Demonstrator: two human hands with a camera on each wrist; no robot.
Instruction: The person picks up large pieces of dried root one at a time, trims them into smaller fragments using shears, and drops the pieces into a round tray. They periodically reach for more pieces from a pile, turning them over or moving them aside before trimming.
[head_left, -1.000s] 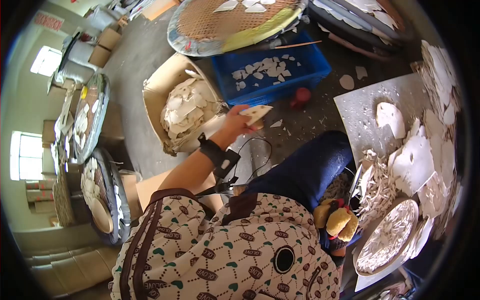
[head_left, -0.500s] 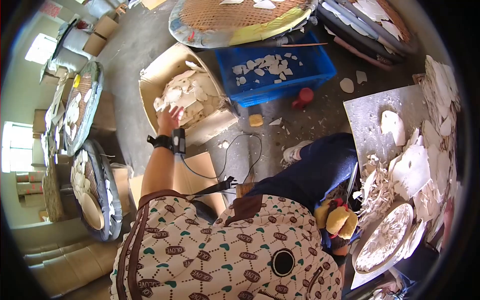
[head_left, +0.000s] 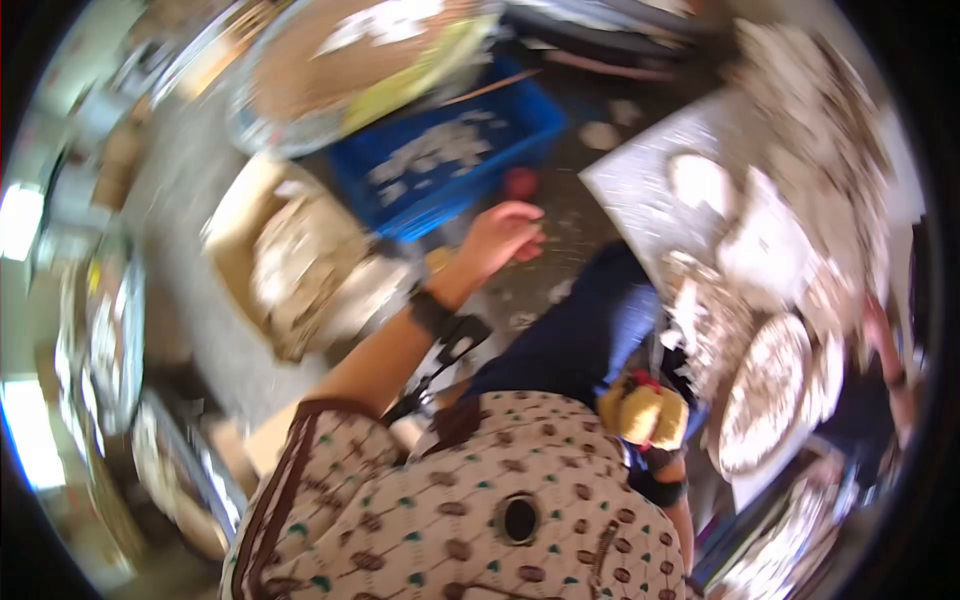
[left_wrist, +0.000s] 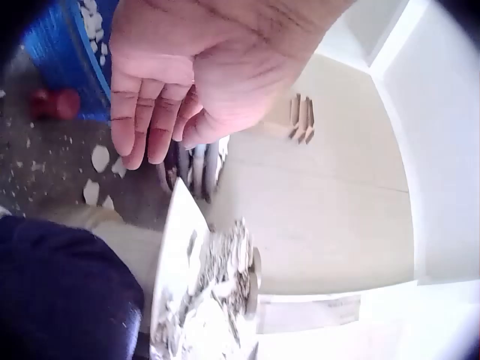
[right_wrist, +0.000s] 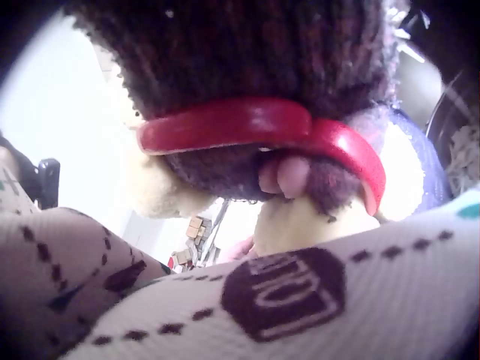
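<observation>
"Holding anything, that left hand (head_left: 505,240)?"

"No, it's bare and grips nothing. Its fingers (left_wrist: 161,124) lie loose, side by side, above the floor."

"What's nearest to it?"

"A red thing (head_left: 520,183) on the floor, too blurred to name. Seen from the head it sits just past the fingers; from the left wrist it shows well apart from them. The blue crate (head_left: 455,212) with small white bits (head_left: 430,155) stands right behind, and a yellow block (head_left: 438,258) lies by the crate's near side."

"And the right hand (head_left: 648,425)?"

"Low, beside the thigh, in a dark knit glove (right_wrist: 240,60). A red band (right_wrist: 240,120) runs across the glove, yellow pads (right_wrist: 311,225) sit against it, and two bare fingertips (right_wrist: 292,178) poke out under the band. Whether the fingers are closed on something, I can't tell."

"Where are the flat white pieces (head_left: 305,250)?"

"Heaped in the cardboard box (head_left: 235,200), off to the left of the crate. Over on the right there's a grey board (head_left: 645,165) with a rounded white piece (head_left: 700,185) on it, and a pile of slivers (head_left: 705,325) near its lower edge."

"Anyone else?"

"Another person's arm (head_left: 885,345), at the far right edge, blurred."
</observation>
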